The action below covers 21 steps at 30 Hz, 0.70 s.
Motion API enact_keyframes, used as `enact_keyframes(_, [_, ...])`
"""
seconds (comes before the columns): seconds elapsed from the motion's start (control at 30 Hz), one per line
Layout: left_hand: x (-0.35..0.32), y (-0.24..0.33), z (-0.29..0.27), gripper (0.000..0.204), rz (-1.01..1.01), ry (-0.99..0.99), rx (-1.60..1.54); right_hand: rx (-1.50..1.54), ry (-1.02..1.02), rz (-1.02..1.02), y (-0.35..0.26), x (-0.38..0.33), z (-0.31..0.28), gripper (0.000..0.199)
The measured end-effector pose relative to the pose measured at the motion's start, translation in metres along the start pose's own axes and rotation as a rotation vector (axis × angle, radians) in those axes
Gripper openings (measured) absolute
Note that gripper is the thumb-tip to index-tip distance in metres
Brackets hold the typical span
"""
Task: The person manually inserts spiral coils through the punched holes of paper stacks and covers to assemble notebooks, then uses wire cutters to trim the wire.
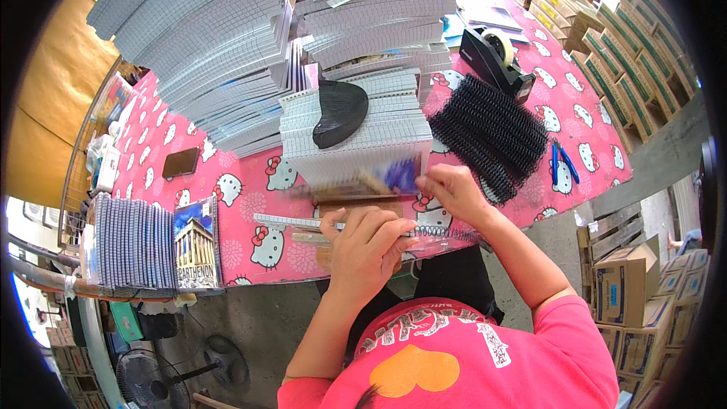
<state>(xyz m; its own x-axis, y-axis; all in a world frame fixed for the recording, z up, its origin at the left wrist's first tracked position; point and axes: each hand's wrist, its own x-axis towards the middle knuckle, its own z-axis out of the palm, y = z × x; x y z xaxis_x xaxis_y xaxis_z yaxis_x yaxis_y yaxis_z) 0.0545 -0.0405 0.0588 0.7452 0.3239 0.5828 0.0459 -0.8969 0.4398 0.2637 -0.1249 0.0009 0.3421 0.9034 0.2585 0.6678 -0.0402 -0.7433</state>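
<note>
At the near edge of a pink table point(238, 246), we see the left hand point(363, 242) with fingers bent and bunched over a white strip point(286, 220), thumb side against a coil point(433, 232); whether it grips or merely presses, we cannot tell. The coil runs right from those fingers, passing beneath the right forearm. The right hand point(458, 191) is half curled, fingertips drawn together at the near right corner of a page stack point(352, 159); blur keeps us from saying if anything is pinched there. We judge that a sleeve or forearm brushing the coil could bend it or knock it off the edge, and that a tug at the corner could slew the stack despite its black weight point(341, 113). Farther right lie black coils point(492, 132) and blue cutters point(562, 165); at far left, tall piles point(204, 53) lean unevenly, and we think a jolt could topple them
</note>
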Motion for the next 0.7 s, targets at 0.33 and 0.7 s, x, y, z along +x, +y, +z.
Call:
enact_keyframes(0.33, [0.007,0.0,-0.002,0.015,-0.053,-0.043,-0.031,0.405,0.263,0.175,0.018,0.022,0.038,0.048])
enact_keyframes(0.7, [0.009,0.001,-0.008,0.017,-0.077,-0.112,-0.003,0.159,0.162,0.076,-0.008,0.026,-0.017,0.086])
